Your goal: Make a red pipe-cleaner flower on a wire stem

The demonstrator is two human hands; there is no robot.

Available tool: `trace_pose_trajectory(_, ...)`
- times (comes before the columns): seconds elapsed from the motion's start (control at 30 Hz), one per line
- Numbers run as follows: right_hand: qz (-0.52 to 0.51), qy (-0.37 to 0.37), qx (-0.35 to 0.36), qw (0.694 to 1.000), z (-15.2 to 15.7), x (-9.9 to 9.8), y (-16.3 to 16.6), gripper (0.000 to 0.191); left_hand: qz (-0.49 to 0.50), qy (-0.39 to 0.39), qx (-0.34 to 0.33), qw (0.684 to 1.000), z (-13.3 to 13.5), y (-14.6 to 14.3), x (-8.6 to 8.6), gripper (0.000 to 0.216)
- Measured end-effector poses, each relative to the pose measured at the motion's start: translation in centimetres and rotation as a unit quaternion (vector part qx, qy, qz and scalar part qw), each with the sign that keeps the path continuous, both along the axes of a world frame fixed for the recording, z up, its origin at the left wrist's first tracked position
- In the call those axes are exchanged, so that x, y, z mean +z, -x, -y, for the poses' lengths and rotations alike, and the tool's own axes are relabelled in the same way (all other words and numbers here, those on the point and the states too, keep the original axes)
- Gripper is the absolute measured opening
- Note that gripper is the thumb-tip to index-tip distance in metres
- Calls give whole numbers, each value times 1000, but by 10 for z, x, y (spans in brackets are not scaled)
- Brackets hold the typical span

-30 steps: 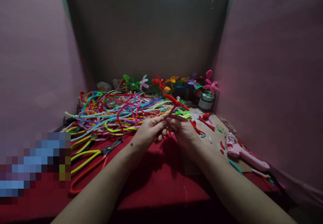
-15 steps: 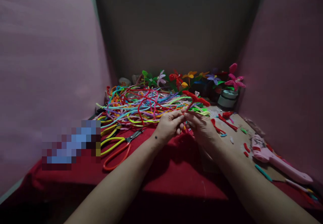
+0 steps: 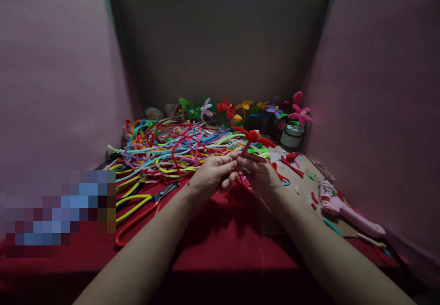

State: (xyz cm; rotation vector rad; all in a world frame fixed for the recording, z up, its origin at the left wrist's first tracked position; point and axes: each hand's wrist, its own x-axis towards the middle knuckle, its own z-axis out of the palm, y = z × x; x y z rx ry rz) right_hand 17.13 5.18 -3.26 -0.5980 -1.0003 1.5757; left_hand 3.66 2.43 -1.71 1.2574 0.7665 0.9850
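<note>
A red pipe-cleaner flower (image 3: pixel 253 135) rises from between my two hands, its petals spread sideways around a small whitish centre. Its stem is pinched low down by my left hand (image 3: pixel 217 170), fingers closed. My right hand (image 3: pixel 257 170) is closed on the same stem from the other side, thumb and fingertips meeting those of the left. The part of the stem inside the fingers is hidden. Behind the hands lies a heap of multicoloured pipe cleaners (image 3: pixel 172 147).
Scissors (image 3: pixel 137 209) with yellow and red handles lie left. A pink glue gun (image 3: pixel 350 211) rests on a board (image 3: pixel 309 193) at right, among red pipe-cleaner pieces. Finished flowers (image 3: pixel 227 108) and a jar (image 3: pixel 292 136) stand along the back. Red cloth (image 3: pixel 233 254) covers the table.
The whole view has shifted, so things appear further left. The flower has turned, showing its petals and red middle differently. Both hands keep hold of the stem.
</note>
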Motion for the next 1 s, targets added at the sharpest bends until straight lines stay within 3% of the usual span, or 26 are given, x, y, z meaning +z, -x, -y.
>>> trace_pose_trajectory(0.07,0,-9,-32,999,-2,-4,1,14,-99,-98,98,985,1,-5,-2,19)
trace_pose_trajectory(0.13,12,-13,-58,998,-2,-6,1,12,-184,-212,199,939,2,-9,-6,13)
trace_pose_trajectory(0.2,38,-29,-76,996,1,-6,2,12,-227,-286,259,894,1,-11,-10,12)
trace_pose_trajectory(0.23,50,-40,-78,995,2,-6,3,12,-230,-293,267,889,1,-11,-12,13)
trace_pose_trajectory(0.4,66,-70,-49,994,5,-4,2,15,-122,-163,218,954,0,-12,-7,14)
trace_pose_trajectory(0.5,42,-58,-36,997,5,-3,1,13,-78,-106,189,973,2,-12,-1,13)
trace_pose_trajectory(0.73,3,-42,29,999,-3,-3,0,14,41,5,99,994,1,-8,-3,18)
trace_pose_trajectory(1.0,-12,-38,62,997,-4,-1,-6,17,150,72,-29,986,0,-2,-3,13)
